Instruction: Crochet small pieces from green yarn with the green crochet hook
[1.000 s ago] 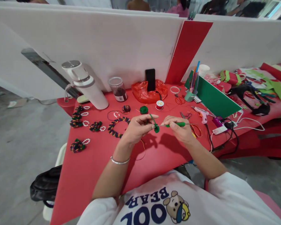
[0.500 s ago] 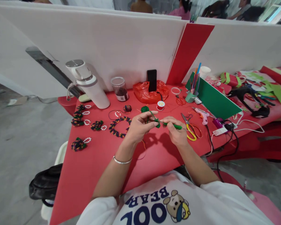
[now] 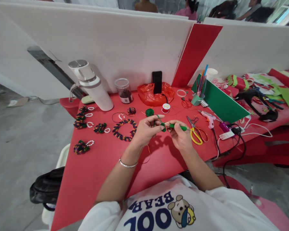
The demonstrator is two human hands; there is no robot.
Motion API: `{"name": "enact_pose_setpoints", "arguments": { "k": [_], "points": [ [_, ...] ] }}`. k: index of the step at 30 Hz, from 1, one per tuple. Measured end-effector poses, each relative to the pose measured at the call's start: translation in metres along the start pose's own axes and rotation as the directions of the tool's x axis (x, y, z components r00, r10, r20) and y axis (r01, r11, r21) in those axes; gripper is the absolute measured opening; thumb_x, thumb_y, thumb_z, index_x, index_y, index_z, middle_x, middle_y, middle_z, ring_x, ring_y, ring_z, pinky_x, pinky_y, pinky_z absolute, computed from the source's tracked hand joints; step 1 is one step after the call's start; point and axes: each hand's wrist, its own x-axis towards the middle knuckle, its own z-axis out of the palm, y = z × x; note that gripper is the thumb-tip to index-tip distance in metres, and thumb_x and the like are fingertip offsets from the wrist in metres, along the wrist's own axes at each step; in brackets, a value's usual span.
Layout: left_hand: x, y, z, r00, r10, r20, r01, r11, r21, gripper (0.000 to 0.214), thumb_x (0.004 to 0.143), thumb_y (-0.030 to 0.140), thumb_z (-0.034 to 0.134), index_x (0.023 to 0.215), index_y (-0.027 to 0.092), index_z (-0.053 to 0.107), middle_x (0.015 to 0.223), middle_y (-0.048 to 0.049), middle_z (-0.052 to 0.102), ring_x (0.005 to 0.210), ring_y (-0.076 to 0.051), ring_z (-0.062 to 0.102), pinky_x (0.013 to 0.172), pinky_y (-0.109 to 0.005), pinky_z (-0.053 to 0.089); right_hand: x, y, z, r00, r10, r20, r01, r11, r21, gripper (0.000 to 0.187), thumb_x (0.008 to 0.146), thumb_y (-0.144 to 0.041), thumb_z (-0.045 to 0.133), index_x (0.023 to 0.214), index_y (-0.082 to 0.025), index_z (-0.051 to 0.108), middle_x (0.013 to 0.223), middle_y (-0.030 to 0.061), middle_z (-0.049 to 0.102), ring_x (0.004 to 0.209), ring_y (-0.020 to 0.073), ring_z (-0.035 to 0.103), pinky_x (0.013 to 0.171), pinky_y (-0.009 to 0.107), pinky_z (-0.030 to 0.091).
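Between the fingers of my left hand (image 3: pixel 146 129) is a small piece of green crochet work (image 3: pixel 163 127), with a strand of green yarn over the fingers. My right hand (image 3: pixel 180 137) is closed round the green handle of a crochet hook (image 3: pixel 178 127); its metal tip meets the green work. Just behind my left hand sits a green yarn ball (image 3: pixel 149 112). To the left lie a multicoloured crocheted ring (image 3: pixel 119 137), a small multicoloured yarn ball (image 3: pixel 131 110) and several dark crocheted pieces with white bead loops (image 3: pixel 81 147).
Scissors (image 3: pixel 195 136), a pink glue gun (image 3: pixel 209 119) and a power strip (image 3: pixel 226 134) with cables lie to the right. At the back stand a white flask (image 3: pixel 97 94), a jar (image 3: pixel 124 91), a red plastic bag (image 3: pixel 144 96) with a phone (image 3: pixel 157 81), a thread spool (image 3: pixel 166 108) and a pen cup (image 3: pixel 196 98).
My right hand and the hook have drawn slightly back and turned a little against the green work. My left hand has shifted slightly to the right, still holding the work.
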Motion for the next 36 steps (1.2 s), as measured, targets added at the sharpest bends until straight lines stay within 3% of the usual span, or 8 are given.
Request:
{"name": "enact_pose_setpoints", "arguments": {
  "k": [9, 19, 23, 28, 36],
  "points": [
    [0.003, -0.005, -0.007, 0.994, 0.003, 0.113, 0.009, 0.995, -0.101, 0.051, 0.057, 0.014, 0.090, 0.107, 0.018, 0.080, 0.072, 0.0025, 0.061, 0.067, -0.009, 0.058, 0.066, -0.022, 0.049, 0.002, 0.002, -0.004, 0.999, -0.013, 0.041, 0.013, 1.000, -0.008, 0.029, 0.079, -0.053, 0.082, 0.088, -0.026, 0.077, 0.088, 0.0029, 0.081, 0.078, 0.0185, 0.074, 0.066, 0.032, 0.057],
    [0.000, -0.002, -0.004, 0.993, 0.071, 0.092, -0.074, 0.997, 0.028, 0.052, 0.061, 0.011, 0.085, 0.113, 0.017, 0.079, 0.074, 0.0011, 0.062, 0.069, -0.010, 0.056, 0.066, -0.023, 0.048, 0.003, -0.003, -0.010, 0.995, 0.071, 0.064, -0.069, 0.997, -0.019, 0.034, 0.079, -0.056, 0.080, 0.086, -0.024, 0.076, 0.081, 0.0035, 0.078, 0.068, 0.0162, 0.070, 0.060, 0.029, 0.054],
    [0.000, -0.004, -0.005, 0.994, 0.098, 0.050, -0.103, 0.989, 0.110, 0.055, 0.063, 0.012, 0.084, 0.117, 0.019, 0.079, 0.076, 0.0018, 0.062, 0.063, -0.007, 0.053, 0.058, -0.020, 0.043, 0.004, -0.002, -0.014, 0.994, 0.065, 0.089, -0.063, 0.998, -0.026, 0.030, 0.082, -0.054, 0.078, 0.088, -0.025, 0.075, 0.080, 0.0029, 0.078, 0.070, 0.0167, 0.070, 0.059, 0.029, 0.053],
    [0.001, -0.008, -0.004, 0.998, 0.050, 0.047, -0.052, 0.998, 0.036, 0.058, 0.065, 0.013, 0.080, 0.122, 0.019, 0.075, 0.080, 0.0015, 0.065, 0.052, -0.006, 0.056, 0.047, -0.019, 0.043, 0.003, -0.003, -0.012, 0.996, 0.077, 0.038, -0.078, 0.997, 0.019, 0.031, 0.076, -0.053, 0.084, 0.084, -0.024, 0.076, 0.079, 0.0025, 0.079, 0.069, 0.0156, 0.069, 0.058, 0.027, 0.053],
    [0.001, -0.007, -0.008, 0.996, 0.044, 0.074, -0.042, 0.998, -0.037, 0.051, 0.071, 0.019, 0.079, 0.121, 0.017, 0.073, 0.079, -0.0010, 0.066, 0.074, -0.017, 0.072, 0.041, -0.017, 0.044, 0.004, -0.004, -0.009, 0.995, 0.089, 0.054, -0.093, 0.991, 0.092, 0.027, 0.075, -0.050, 0.086, 0.084, -0.026, 0.078, 0.081, 0.0005, 0.079, 0.068, 0.0127, 0.068, 0.060, 0.025, 0.052]
  ]
}}
